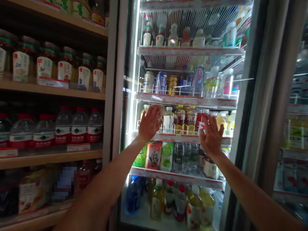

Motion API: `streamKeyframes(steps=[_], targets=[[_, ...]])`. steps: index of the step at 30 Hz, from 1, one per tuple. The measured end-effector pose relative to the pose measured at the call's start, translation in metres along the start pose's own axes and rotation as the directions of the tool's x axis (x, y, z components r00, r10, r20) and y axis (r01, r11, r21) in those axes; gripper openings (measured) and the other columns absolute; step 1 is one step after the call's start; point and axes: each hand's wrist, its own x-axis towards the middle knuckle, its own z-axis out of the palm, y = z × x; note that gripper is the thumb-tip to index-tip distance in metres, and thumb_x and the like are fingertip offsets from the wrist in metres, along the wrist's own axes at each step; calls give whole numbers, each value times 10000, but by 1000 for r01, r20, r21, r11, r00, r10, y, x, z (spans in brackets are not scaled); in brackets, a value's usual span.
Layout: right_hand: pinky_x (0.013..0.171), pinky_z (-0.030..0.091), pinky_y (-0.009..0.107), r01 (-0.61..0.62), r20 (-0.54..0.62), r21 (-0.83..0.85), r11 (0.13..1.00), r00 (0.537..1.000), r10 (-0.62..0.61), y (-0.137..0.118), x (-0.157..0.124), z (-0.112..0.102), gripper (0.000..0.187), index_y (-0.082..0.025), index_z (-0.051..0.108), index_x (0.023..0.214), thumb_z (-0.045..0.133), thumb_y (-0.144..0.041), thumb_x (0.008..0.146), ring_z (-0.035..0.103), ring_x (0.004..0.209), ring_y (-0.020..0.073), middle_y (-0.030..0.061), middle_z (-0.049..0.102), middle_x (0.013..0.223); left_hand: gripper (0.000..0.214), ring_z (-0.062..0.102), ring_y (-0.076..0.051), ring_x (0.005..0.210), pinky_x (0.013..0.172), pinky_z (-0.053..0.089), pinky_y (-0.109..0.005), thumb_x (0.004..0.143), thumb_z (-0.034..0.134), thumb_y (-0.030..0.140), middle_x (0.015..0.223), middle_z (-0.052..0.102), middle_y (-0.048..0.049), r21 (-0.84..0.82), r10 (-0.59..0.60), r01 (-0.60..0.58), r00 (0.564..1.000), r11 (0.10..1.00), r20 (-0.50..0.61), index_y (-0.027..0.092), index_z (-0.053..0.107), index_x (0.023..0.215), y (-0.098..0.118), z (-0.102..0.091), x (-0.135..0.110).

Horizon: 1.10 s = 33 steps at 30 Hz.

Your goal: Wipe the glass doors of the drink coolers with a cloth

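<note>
Both my arms stretch toward a lit drinks fridge with a glass door, whose surface shows streaks of reflection. My left hand is raised at the glass in front of the middle shelf, blurred, with a pale crumpled cloth under its fingers. Right of it, my right hand lies with fingers spread toward the glass, holding nothing visible. Between the hands, behind the glass, stand a white-labelled bottle and yellow-capped brown tea bottles. A red-and-white label shows beside my right fingers.
Wooden shelves on the left hold red-capped water bottles and jars with green bands. Metal frame posts stand on the right, with another stocked cabinet beyond. Large bottles fill the fridge's bottom.
</note>
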Motion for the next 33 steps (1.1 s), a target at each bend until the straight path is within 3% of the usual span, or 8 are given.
streamKeyframes(steps=[5, 11, 16, 20, 23, 26, 30, 33], targets=[[1110, 123, 473, 14, 64, 41, 999, 998, -17, -27, -27, -5, 545, -186, 268, 1414, 372, -294, 890, 254, 1367, 217, 111, 324, 1459, 542, 142, -246, 1395, 1113, 188, -477, 907, 351, 410, 1462, 304, -152, 20, -234, 235, 971, 972, -47, 128, 336, 1370, -36, -12, -55], [1116, 129, 480, 86, 121, 102, 991, 988, -98, -59, -62, -12, 611, -223, 159, 1448, 393, -265, 885, 243, 1371, 217, 91, 289, 1478, 483, 126, -221, 1399, 1127, 164, -439, 901, 394, 336, 1441, 360, -103, 19, 161, -163, 985, 987, 59, 150, 390, 1347, 32, 15, -126], [1118, 129, 478, 135, 147, 126, 983, 977, -154, -79, -91, -16, 605, -211, 169, 1445, 390, -242, 882, 243, 1372, 210, 109, 339, 1451, 464, 115, -182, 1403, 1117, 197, -372, 909, 364, 333, 1503, 213, -12, -37, 557, -563, 804, 826, 205, 192, 387, 1351, 79, 20, -180], [1121, 129, 480, 138, 154, 131, 982, 975, -158, -75, -110, -20, 597, -192, 210, 1433, 407, -225, 870, 248, 1370, 215, 121, 354, 1441, 410, 162, -142, 1393, 1108, 217, -341, 913, 359, 286, 1487, 258, 22, -128, 678, -670, 691, 731, 252, 235, 437, 1312, 44, 3, -214], [1125, 123, 473, 125, 158, 123, 985, 977, -144, -62, -120, -23, 607, -201, 201, 1437, 417, -220, 870, 254, 1368, 212, 114, 342, 1449, 362, 251, -159, 1368, 1114, 205, -386, 906, 391, 248, 1411, 416, -2, -94, 505, -498, 828, 862, 245, 253, 501, 1251, -12, -12, -224], [1121, 132, 473, 98, 174, 108, 989, 978, -116, -47, -126, -26, 619, -221, 177, 1444, 418, -222, 875, 265, 1363, 214, 104, 328, 1458, 390, 283, -225, 1355, 1099, 226, -454, 896, 422, 303, 1368, 468, -92, 71, 102, -119, 972, 990, 210, 213, 491, 1270, -56, -23, -216], [1110, 149, 481, 44, 158, 84, 995, 986, -57, -33, -126, -31, 621, -238, 158, 1449, 410, -231, 881, 269, 1362, 223, 99, 308, 1468, 518, 179, -270, 1385, 1089, 230, -499, 894, 404, 355, 1447, 323, -170, 101, -258, 255, 966, 962, 16, 138, 363, 1363, -60, -19, -181], [1107, 153, 477, 20, 149, 78, 997, 988, -32, -25, -124, -35, 611, -237, 165, 1447, 396, -230, 882, 257, 1366, 225, 97, 300, 1472, 550, 97, -268, 1400, 1101, 204, -494, 899, 390, 334, 1476, 252, -182, 30, -302, 308, 945, 951, -126, 115, 293, 1393, -30, -3, -147]])
